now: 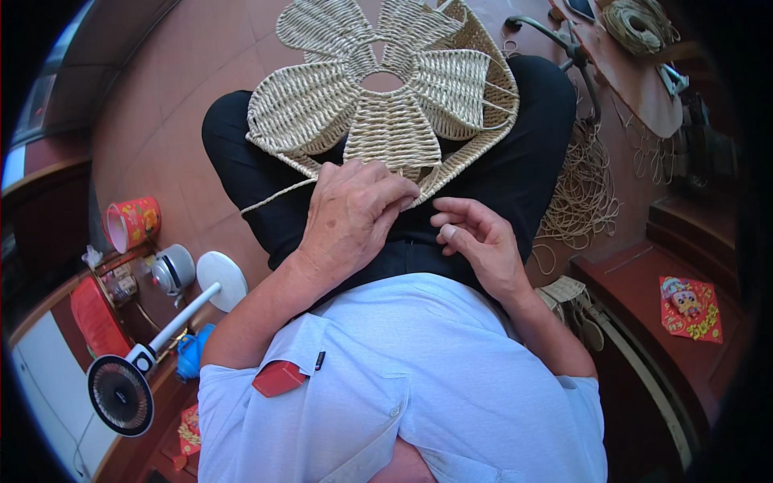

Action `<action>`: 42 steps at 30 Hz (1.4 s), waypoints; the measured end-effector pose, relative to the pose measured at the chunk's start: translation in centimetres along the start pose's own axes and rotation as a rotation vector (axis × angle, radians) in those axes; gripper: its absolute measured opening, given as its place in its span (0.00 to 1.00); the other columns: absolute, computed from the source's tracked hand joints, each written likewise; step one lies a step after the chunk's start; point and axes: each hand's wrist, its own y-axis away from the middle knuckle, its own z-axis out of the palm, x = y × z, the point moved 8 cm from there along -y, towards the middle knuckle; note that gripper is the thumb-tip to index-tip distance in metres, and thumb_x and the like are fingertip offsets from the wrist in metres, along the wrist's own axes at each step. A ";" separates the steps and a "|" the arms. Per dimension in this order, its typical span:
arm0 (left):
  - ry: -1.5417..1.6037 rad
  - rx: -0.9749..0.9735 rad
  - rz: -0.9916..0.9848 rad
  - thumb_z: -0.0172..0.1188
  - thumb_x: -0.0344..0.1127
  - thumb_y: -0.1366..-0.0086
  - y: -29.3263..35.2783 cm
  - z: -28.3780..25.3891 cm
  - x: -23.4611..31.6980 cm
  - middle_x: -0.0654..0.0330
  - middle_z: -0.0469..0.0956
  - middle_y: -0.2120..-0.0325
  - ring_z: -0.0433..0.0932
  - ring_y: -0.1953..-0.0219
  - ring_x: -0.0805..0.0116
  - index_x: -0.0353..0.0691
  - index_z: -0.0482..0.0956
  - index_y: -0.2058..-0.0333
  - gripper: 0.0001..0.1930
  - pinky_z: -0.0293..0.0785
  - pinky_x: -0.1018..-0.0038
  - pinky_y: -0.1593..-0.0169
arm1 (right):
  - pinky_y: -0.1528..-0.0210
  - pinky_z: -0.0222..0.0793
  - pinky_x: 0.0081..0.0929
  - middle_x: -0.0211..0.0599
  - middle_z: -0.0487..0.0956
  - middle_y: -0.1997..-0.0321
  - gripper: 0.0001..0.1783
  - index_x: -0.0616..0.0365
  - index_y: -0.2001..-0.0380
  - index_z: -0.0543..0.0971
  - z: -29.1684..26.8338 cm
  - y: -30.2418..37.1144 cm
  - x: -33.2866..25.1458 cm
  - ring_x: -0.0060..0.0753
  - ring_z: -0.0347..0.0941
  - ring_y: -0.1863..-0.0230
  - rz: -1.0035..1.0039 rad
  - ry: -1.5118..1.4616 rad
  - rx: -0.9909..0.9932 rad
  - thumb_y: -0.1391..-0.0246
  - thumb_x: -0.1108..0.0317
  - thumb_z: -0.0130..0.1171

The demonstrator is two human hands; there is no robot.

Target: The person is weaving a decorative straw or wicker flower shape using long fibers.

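A straw-coloured woven basket (392, 125) with flower-like petals and a round hole at the centre rests across my thighs. My left hand (346, 209) is closed on its near rim, beside the bottom petal, with thumb and fingers pinched together there. From near this hand a loose cord end (278, 197) sticks out to the left. Just right of the near rim, my right hand (483, 241) is apart from the basket, fingers loosely curled and spaced, nothing visible in them. On the right petal, several cords (498, 105) stretch from its edge to the rim.
Loose cord (581, 189) lies heaped on the tiled floor at right, near a wheeled chair base (576, 55). A cord coil (638, 24) sits at the upper right. At left stand a fan (121, 394), a red bucket (133, 224) and a metal pot (173, 270).
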 end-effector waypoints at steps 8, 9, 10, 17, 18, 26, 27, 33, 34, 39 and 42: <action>0.031 -0.115 -0.030 0.67 0.33 0.28 -0.3 0.1 0.0 0.64 0.83 0.64 0.80 0.57 0.61 0.46 0.89 0.53 0.07 0.66 0.62 0.50 | 0.47 0.78 0.19 0.31 0.83 0.43 0.31 0.56 0.25 0.74 1.4 0.2 1.6 0.13 0.78 0.53 -0.003 -0.139 -0.100 0.29 0.73 0.62; 0.032 -0.127 -0.049 0.66 0.33 0.28 -0.4 0.2 -0.1 0.64 0.83 0.64 0.81 0.56 0.61 0.46 0.89 0.53 0.08 0.66 0.63 0.48 | 0.47 0.78 0.19 0.31 0.82 0.42 0.33 0.53 0.23 0.73 1.5 0.3 1.6 0.13 0.77 0.54 -0.015 -0.105 -0.107 0.29 0.74 0.62; 0.025 -0.129 -0.045 0.66 0.33 0.28 -0.4 0.2 0.0 0.64 0.83 0.64 0.81 0.56 0.61 0.46 0.89 0.53 0.08 0.66 0.63 0.48 | 0.47 0.77 0.18 0.32 0.81 0.42 0.35 0.50 0.21 0.72 1.6 0.4 1.7 0.13 0.75 0.54 -0.027 -0.070 -0.115 0.30 0.74 0.61; 0.045 -0.131 -0.069 0.66 0.32 0.28 -0.6 0.1 -0.1 0.64 0.83 0.64 0.81 0.56 0.62 0.45 0.88 0.53 0.08 0.67 0.63 0.47 | 0.48 0.77 0.21 0.36 0.77 0.40 0.39 0.44 0.19 0.68 2.2 1.1 0.8 0.17 0.75 0.56 -0.172 0.207 -0.104 0.30 0.75 0.60; 0.035 -0.137 -0.068 0.66 0.32 0.28 -0.5 0.2 0.0 0.64 0.83 0.64 0.81 0.56 0.62 0.45 0.88 0.52 0.08 0.67 0.63 0.47 | 0.47 0.77 0.22 0.37 0.77 0.40 0.40 0.44 0.17 0.66 2.3 1.2 0.9 0.19 0.75 0.56 -0.174 0.257 -0.114 0.30 0.74 0.60; -0.006 -0.164 -0.053 0.65 0.31 0.27 -0.4 0.1 0.4 0.60 0.82 0.62 0.81 0.54 0.59 0.44 0.89 0.49 0.11 0.67 0.61 0.47 | 0.47 0.76 0.23 0.34 0.74 0.40 0.46 0.41 0.14 0.58 2.5 1.0 2.0 0.19 0.72 0.55 -0.090 0.057 -0.237 0.31 0.71 0.63; -0.005 -0.171 -0.055 0.65 0.31 0.27 -0.3 0.1 0.5 0.60 0.83 0.61 0.80 0.54 0.59 0.44 0.89 0.48 0.11 0.67 0.61 0.46 | 0.47 0.76 0.22 0.34 0.74 0.41 0.46 0.41 0.14 0.58 2.6 1.0 2.1 0.18 0.71 0.56 -0.072 0.021 -0.247 0.31 0.71 0.63; 0.083 -0.038 -0.128 0.65 0.29 0.26 -0.3 -0.3 0.1 0.59 0.84 0.60 0.82 0.59 0.61 0.43 0.89 0.49 0.11 0.70 0.64 0.50 | 0.47 0.75 0.22 0.32 0.73 0.44 0.46 0.42 0.14 0.58 2.2 1.1 1.8 0.18 0.69 0.57 -0.050 0.178 -0.223 0.31 0.68 0.63; 0.081 -0.029 -0.128 0.65 0.29 0.26 -0.3 -0.3 0.1 0.59 0.84 0.60 0.82 0.59 0.61 0.43 0.89 0.49 0.11 0.70 0.64 0.50 | 0.47 0.75 0.22 0.32 0.72 0.45 0.46 0.42 0.14 0.58 2.2 1.1 1.7 0.18 0.69 0.58 -0.051 0.208 -0.212 0.31 0.68 0.63; 0.062 -0.004 -0.103 0.67 0.30 0.28 -0.6 -0.3 0.3 0.56 0.85 0.62 0.83 0.65 0.63 0.40 0.89 0.52 0.09 0.75 0.66 0.55 | 0.47 0.76 0.23 0.34 0.72 0.44 0.47 0.41 0.14 0.57 2.5 1.3 1.2 0.20 0.70 0.57 -0.116 0.290 -0.206 0.32 0.69 0.63; 0.118 -0.031 -0.131 0.67 0.29 0.28 -0.6 -0.2 0.0 0.56 0.85 0.62 0.84 0.64 0.62 0.38 0.89 0.51 0.09 0.78 0.67 0.58 | 0.47 0.76 0.24 0.35 0.72 0.43 0.48 0.41 0.14 0.57 2.6 1.4 1.3 0.21 0.70 0.57 -0.111 0.256 -0.225 0.33 0.70 0.63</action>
